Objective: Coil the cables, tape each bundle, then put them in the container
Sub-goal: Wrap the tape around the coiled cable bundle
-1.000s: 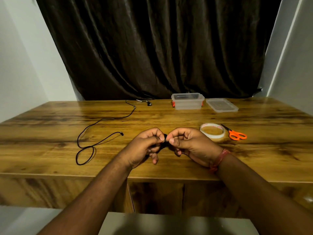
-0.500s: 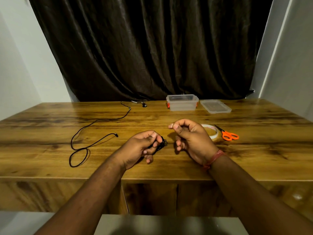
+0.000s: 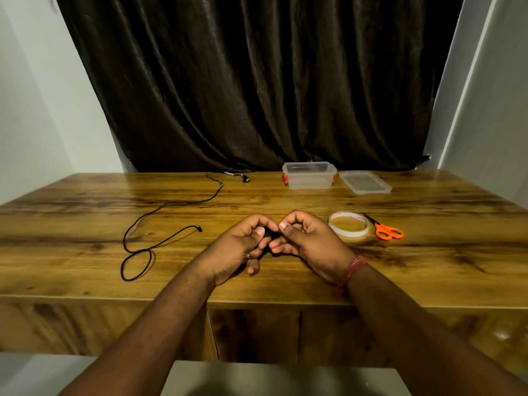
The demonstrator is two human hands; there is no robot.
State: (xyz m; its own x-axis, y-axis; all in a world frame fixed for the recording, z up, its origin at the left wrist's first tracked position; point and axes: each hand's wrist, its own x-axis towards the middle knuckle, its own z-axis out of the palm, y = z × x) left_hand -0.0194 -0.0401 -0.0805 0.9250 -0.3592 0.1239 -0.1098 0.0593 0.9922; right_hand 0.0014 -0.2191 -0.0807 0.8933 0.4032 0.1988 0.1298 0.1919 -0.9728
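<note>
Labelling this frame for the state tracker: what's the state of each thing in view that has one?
Left hand: pinches the small black cable bundle.
Right hand: pinches the same bundle.
Small black cable bundle: held between both hands above the table, mostly hidden.
Long black cable: uncoiled, loose on the wooden table.
Clear plastic container: open, lid off.
Clear lid: flat beside the container.
Tape roll: flat, untouched.
Orange-handled scissors: closed, lying flat.
</note>
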